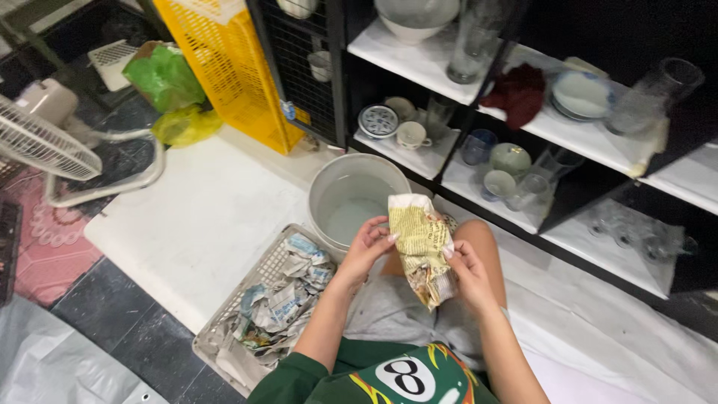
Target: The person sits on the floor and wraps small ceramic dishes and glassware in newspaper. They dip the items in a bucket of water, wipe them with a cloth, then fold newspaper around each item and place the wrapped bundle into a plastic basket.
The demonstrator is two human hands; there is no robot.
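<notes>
Both my hands hold an object wrapped in yellowish newspaper above my lap. My left hand touches its left side with the fingers spread on the paper. My right hand grips its lower right side. What is inside the wrapping is hidden. Just behind the bundle stands a white plastic bucket with some water in it. Left of my knees lies a pale plastic basket full of crumpled newspaper pieces.
Black shelves with white boards hold bowls, cups, glasses, plates and a dark red cloth. A yellow crate leans at the back, with green and yellow bags beside it. A white fan stands at left.
</notes>
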